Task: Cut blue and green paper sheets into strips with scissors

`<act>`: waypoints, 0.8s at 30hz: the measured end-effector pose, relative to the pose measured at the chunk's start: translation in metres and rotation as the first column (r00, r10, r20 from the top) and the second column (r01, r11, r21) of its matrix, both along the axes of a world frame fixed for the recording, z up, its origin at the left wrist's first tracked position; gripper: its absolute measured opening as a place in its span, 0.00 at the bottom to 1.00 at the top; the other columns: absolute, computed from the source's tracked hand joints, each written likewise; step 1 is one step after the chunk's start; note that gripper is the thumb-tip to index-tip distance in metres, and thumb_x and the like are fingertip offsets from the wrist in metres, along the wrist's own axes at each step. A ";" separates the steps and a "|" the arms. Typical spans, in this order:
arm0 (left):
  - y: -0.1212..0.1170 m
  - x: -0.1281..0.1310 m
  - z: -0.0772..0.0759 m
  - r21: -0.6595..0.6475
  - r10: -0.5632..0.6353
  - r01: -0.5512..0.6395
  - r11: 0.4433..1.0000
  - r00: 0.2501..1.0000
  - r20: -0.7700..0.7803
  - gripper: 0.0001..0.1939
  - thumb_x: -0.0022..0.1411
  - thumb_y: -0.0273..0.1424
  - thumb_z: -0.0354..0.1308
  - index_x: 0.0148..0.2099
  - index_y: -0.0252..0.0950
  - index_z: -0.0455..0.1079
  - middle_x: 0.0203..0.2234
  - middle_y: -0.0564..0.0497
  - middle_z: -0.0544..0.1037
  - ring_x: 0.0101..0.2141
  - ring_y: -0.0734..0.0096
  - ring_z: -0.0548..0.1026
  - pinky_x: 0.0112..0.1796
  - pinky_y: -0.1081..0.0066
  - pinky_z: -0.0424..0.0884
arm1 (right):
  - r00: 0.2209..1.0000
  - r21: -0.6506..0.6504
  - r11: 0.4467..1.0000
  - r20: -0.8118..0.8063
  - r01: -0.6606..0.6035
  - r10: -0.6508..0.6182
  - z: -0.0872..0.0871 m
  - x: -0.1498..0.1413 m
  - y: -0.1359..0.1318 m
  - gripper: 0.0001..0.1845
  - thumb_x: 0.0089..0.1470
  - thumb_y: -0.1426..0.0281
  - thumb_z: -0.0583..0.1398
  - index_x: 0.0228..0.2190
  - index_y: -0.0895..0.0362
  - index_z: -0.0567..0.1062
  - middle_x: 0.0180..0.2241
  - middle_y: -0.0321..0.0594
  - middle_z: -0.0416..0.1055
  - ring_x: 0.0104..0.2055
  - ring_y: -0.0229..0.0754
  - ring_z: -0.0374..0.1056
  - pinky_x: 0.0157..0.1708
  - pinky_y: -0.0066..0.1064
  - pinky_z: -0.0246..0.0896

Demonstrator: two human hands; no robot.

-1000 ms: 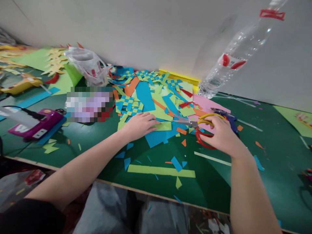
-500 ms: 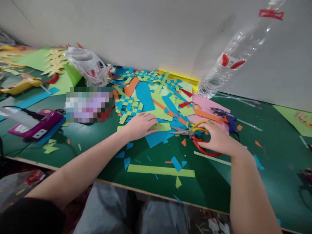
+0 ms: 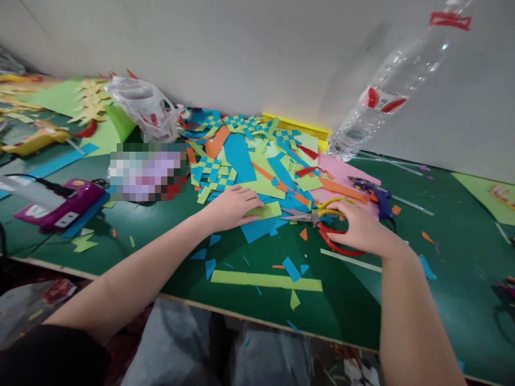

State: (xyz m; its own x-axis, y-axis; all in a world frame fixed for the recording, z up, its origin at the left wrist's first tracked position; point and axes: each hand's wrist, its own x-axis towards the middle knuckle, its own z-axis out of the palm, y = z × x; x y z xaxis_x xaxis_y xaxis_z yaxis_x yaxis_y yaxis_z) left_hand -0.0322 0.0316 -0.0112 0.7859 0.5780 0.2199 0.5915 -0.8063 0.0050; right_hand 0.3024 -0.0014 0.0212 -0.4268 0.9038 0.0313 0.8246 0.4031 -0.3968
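My left hand (image 3: 231, 208) is closed on a light green paper strip (image 3: 270, 210), whose free end sticks out to the right past my fingers. Facing that end, the scissors (image 3: 308, 217) have their blades slightly parted, the tips just short of the paper. My right hand (image 3: 364, 228) grips their handles, one loop yellow and the other red. Beneath the green strip lies a blue paper sheet (image 3: 257, 230). Closer to me, a longer light green strip (image 3: 265, 280) rests flat on the green table among small blue and green scraps.
Woven blue-and-green paper pieces (image 3: 211, 174) pile up behind my hands. A clear plastic bottle (image 3: 374, 107) leans against the wall. A blue glue gun (image 3: 382, 201) lies right of pink paper. At left are a purple power strip (image 3: 62, 203), a yellow glue gun (image 3: 40, 138) and a plastic bag (image 3: 142, 107).
The part of the green strip that showed left of my left hand is out of sight now, and its right end tilts up slightly. The scissors and my right hand stay nearly still.
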 end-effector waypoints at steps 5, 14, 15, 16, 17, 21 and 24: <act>-0.001 0.001 0.002 -0.008 -0.009 0.009 1.000 1.000 -0.015 0.15 0.67 0.39 0.51 0.51 0.38 0.70 0.45 0.46 0.75 0.46 0.61 0.71 0.47 0.64 0.62 | 1.000 0.000 1.000 0.008 0.002 -0.002 0.002 -0.001 -0.001 0.20 0.45 0.62 0.64 0.42 0.51 0.72 0.48 0.41 0.71 0.47 0.50 0.71 0.46 0.44 0.69; -0.003 0.003 0.000 -0.105 -0.137 0.139 0.985 0.990 0.027 0.21 0.69 0.27 0.45 0.62 0.44 0.62 0.60 0.52 0.67 0.61 0.66 0.60 0.58 0.62 0.56 | 0.998 -0.009 0.999 -0.029 -0.054 0.054 0.000 -0.003 0.002 0.20 0.45 0.63 0.64 0.43 0.50 0.73 0.51 0.40 0.70 0.53 0.51 0.67 0.52 0.48 0.64; -0.002 0.003 0.000 -0.130 -0.138 0.140 0.982 0.990 0.020 0.22 0.69 0.25 0.45 0.62 0.44 0.61 0.60 0.53 0.66 0.62 0.66 0.59 0.59 0.62 0.55 | 0.998 -0.002 0.998 -0.021 -0.061 0.061 0.000 -0.003 0.002 0.20 0.46 0.62 0.64 0.44 0.49 0.73 0.52 0.40 0.70 0.54 0.51 0.67 0.53 0.49 0.63; -0.002 0.003 -0.001 -0.155 -0.139 0.140 0.978 0.990 0.017 0.23 0.68 0.23 0.45 0.62 0.44 0.61 0.61 0.54 0.65 0.63 0.67 0.58 0.59 0.62 0.55 | 0.998 0.007 0.998 -0.010 -0.067 0.067 -0.001 -0.003 0.003 0.20 0.46 0.62 0.64 0.44 0.49 0.73 0.52 0.40 0.70 0.54 0.51 0.67 0.53 0.50 0.62; -0.002 0.003 -0.001 -0.176 -0.140 0.141 0.974 0.990 0.019 0.24 0.67 0.22 0.45 0.62 0.44 0.62 0.62 0.54 0.64 0.63 0.68 0.57 0.60 0.63 0.54 | 0.997 0.013 0.997 0.002 -0.075 0.075 -0.002 -0.003 0.004 0.20 0.47 0.61 0.64 0.44 0.49 0.73 0.52 0.40 0.70 0.54 0.52 0.66 0.53 0.51 0.62; 0.000 0.004 -0.003 -0.252 -0.138 0.142 0.957 0.990 0.035 0.27 0.65 0.18 0.43 0.61 0.45 0.61 0.63 0.54 0.62 0.64 0.71 0.55 0.62 0.61 0.52 | 0.996 0.031 0.996 0.047 -0.082 0.081 -0.006 -0.003 0.006 0.22 0.48 0.60 0.63 0.46 0.49 0.73 0.54 0.41 0.69 0.56 0.53 0.65 0.55 0.54 0.59; 0.002 0.003 -0.006 -0.284 -0.131 0.132 0.950 0.991 0.023 0.27 0.67 0.19 0.40 0.64 0.44 0.57 0.63 0.53 0.62 0.64 0.71 0.54 0.63 0.60 0.49 | 0.995 0.041 0.996 0.064 -0.081 0.079 -0.008 -0.003 0.006 0.22 0.49 0.59 0.62 0.47 0.49 0.73 0.54 0.42 0.69 0.57 0.55 0.63 0.55 0.56 0.57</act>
State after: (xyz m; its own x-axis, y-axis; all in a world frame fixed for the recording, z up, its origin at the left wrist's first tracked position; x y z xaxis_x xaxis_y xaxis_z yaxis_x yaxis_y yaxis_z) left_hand -0.0288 0.0332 -0.0175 0.8587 0.5084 0.0650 0.4798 -0.8419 0.2471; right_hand 0.2994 0.0047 0.0130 -0.4999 0.8651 0.0411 0.8116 0.4845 -0.3265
